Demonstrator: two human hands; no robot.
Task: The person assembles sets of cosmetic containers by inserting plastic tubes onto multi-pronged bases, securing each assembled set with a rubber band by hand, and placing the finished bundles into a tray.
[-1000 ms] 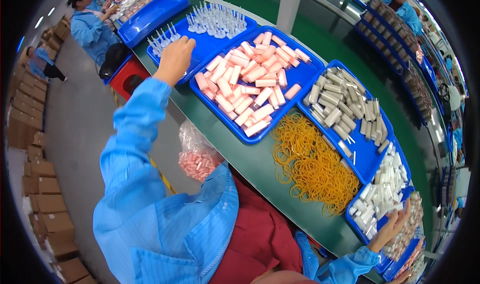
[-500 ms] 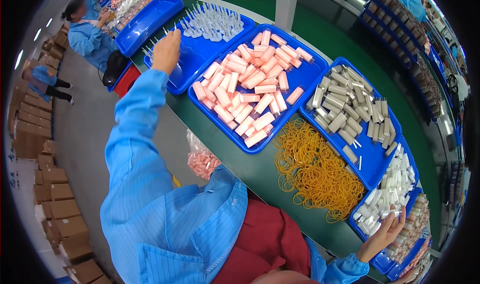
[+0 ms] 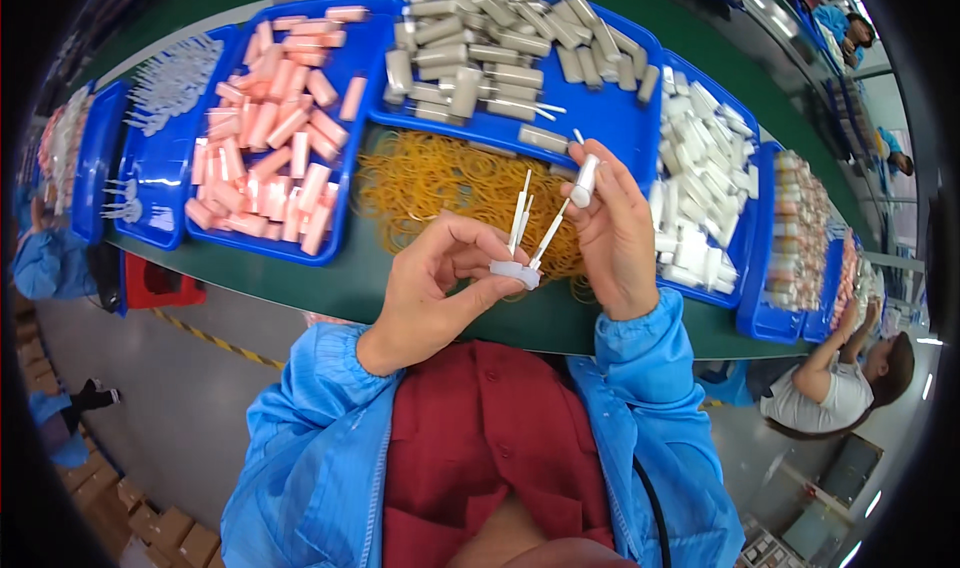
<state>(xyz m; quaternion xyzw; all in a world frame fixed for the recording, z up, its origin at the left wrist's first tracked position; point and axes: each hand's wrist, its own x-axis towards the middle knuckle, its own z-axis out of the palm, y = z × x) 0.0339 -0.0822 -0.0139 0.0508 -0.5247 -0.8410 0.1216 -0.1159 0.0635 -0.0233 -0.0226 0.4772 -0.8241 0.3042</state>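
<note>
Now, left hand (image 3: 445, 276): nearly closed, thumb and fingers pinching the pronged piece (image 3: 516, 272) by its base
Right hand (image 3: 620, 238): half curled, fingertips on the white cylinder (image 3: 584, 182)
Handling: probably light, stiff; slim prongs may bend, so grip the base
Long axes: prongs point away from left hand; cylinder leans rightward
</note>
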